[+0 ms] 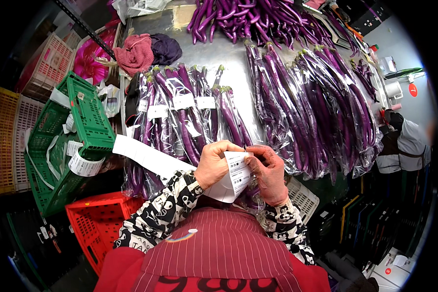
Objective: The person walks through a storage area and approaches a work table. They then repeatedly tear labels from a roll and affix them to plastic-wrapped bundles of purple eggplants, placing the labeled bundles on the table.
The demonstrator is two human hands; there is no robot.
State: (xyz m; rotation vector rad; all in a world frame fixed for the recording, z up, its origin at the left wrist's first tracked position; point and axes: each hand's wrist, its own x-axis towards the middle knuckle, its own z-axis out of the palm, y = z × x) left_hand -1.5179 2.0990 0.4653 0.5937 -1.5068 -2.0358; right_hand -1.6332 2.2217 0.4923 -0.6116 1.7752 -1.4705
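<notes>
Centre of frame: left hand (pixel 213 164) and right hand (pixel 269 173) both closed on a white label (pixel 239 171), held just above the red striped apron (pixel 219 253). Left fingers curled together over the label's left edge; right thumb and fingers pinched on its right edge near the top corner. From the left hand, a white label strip (pixel 141 155) runs off toward the left of frame, ending near the green crate (pixel 90 114) (tilted, with loose strip coiled over its rim). Directly above the hands, on the metal table (pixel 228 58): bagged eggplants (pixel 180 114), long and purple, in clear plastic, several with white stickers already on. Right of centre: second group of bags (pixel 316 117), no stickers visible. Top centre: loose eggplants (pixel 258 19), unbagged, piled. Upper left on the table: red cloth (pixel 135 52) touching a dark purple one (pixel 166 48). Lower left: red crate (pixel 98 221), below the green one. Far left edge: yellow crate (pixel 1 141) and white crate (pixel 25 131), side by side. White basket (pixel 302 197) just right of the right wrist, partly hidden. Sleeves black-and-white patterned (print too small to tell).
</notes>
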